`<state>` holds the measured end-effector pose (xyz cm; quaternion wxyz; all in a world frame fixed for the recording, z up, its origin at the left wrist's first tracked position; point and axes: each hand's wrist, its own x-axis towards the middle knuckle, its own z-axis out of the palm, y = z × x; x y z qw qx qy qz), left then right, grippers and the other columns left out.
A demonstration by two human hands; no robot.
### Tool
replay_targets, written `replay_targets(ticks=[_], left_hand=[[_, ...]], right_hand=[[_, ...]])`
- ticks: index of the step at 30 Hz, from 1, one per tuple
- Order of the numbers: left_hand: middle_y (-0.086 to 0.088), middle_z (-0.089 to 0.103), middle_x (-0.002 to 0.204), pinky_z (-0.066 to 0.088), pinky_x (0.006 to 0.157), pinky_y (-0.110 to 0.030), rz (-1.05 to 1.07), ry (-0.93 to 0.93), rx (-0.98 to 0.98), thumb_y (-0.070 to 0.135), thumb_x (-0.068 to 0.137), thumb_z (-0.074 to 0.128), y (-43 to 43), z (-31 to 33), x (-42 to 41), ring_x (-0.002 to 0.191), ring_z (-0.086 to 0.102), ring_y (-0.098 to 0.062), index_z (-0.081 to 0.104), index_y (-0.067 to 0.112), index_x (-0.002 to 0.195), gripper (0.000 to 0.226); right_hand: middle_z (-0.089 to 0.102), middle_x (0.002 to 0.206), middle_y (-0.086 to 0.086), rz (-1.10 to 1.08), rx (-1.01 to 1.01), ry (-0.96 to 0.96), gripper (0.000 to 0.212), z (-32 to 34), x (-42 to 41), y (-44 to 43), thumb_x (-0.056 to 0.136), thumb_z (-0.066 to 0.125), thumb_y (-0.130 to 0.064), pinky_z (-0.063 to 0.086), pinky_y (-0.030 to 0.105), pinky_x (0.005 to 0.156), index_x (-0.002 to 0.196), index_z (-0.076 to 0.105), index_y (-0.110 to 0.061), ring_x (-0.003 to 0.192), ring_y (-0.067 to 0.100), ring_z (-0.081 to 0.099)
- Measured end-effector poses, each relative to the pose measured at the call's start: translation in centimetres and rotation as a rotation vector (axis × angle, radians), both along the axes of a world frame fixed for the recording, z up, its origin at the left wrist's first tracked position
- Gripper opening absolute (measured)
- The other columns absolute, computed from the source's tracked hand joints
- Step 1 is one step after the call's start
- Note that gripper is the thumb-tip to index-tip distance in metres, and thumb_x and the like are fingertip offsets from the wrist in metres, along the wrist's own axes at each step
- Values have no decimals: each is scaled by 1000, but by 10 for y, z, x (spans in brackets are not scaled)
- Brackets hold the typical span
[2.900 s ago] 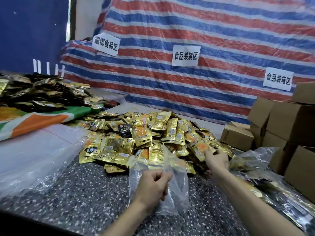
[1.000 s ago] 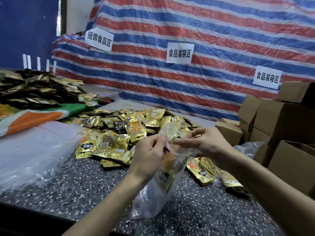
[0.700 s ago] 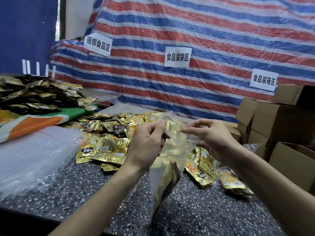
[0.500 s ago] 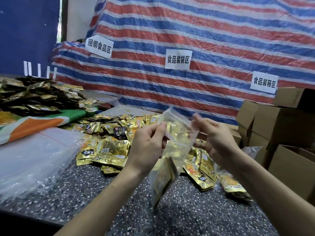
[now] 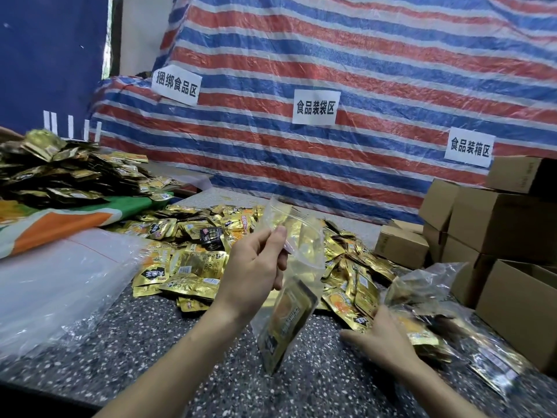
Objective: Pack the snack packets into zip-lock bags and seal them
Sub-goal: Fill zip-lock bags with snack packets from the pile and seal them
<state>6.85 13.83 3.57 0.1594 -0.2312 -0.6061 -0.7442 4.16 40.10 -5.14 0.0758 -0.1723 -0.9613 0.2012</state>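
My left hand [image 5: 256, 267] pinches the top edge of a clear zip-lock bag [image 5: 289, 285] that hangs above the speckled table [image 5: 150, 342]. Gold snack packets [image 5: 286, 321] sit in the bag's lower half. My right hand [image 5: 381, 339] lies low on the table at the right edge of the pile of gold packets [image 5: 196, 260], fingers spread on loose packets [image 5: 355, 309]; whether it grips one is hidden.
Filled plastic bags [image 5: 437, 297] lie to the right of my right hand. Cardboard boxes [image 5: 497, 236] stack at the right. Empty clear bags [image 5: 60, 273] lie at the left. A second packet heap [image 5: 60, 173] sits on an orange-green cloth. A striped tarp [image 5: 361, 86] hangs behind.
My right hand let go of the bag's top and dropped to the packets at the right. My left hand alone keeps the bag raised.
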Motion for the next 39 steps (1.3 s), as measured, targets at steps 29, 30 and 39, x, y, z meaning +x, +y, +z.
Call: replay_targets(ticks=[29, 30, 39], left_hand=[[3, 51, 57, 37, 42, -17, -48, -56, 19, 27, 103, 48, 9, 0, 11, 46, 44, -12, 57, 3, 78, 36], [3, 52, 57, 37, 43, -17, -47, -54, 12, 27, 103, 48, 10, 0, 11, 46, 44, -13, 58, 3, 79, 36], [2, 48, 57, 34, 41, -20, -62, -3, -14, 25, 103, 48, 17, 1, 19, 47, 41, -13, 57, 6, 75, 35]], right_hand=[[60, 115, 26, 181, -1332, 489, 14, 155, 67, -28, 91, 60, -7, 59, 27, 51, 105, 59, -3, 81, 35, 71], [60, 116, 25, 228, -1354, 529, 19, 163, 72, -32, 86, 62, -6, 58, 26, 51, 105, 59, -4, 85, 34, 69], [70, 103, 7, 392, -625, 739, 42, 172, 94, -62, 76, 80, -13, 61, 31, 65, 111, 57, -22, 86, 21, 73]])
